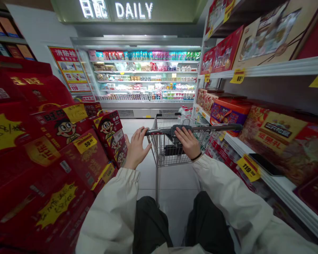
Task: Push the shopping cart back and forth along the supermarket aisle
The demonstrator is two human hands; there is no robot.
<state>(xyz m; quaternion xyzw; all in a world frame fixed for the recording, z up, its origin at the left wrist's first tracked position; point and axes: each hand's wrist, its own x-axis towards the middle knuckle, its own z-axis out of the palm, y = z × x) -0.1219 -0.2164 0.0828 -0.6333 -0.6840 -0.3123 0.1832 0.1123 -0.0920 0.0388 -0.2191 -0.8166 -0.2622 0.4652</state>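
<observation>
Pale sleeves (108,210) and dark trousers (151,224) occupy the area nearest the camera. Ahead of them stands a wire shopping cart (161,159) on a pale tiled floor (175,197), between stacked red boxes (74,130) on the left and a white shelf unit (278,66) on the right. Its handle (219,128) runs crosswise, with a grey cloth (171,132) over the middle section.

Left hand (135,147): positioned at the handle's left end. Fingers are loose, thumb spread apart; fingertip contact with the bar cannot be confirmed.

Right hand (188,141): rests on the cloth over the handle, fingers extended across the fabric. Whether they grasp it underneath cannot be told — the lower side is hidden. A dark band (196,157) encircles this wrist.

On the right-hand shelf, a flat black object (266,164) lies beside a yellow price tag (248,168). Beyond the cart, a lit refrigerated case (148,103) holds rows of packaged goods — below a sign (134,10) reading "DAILY".
</observation>
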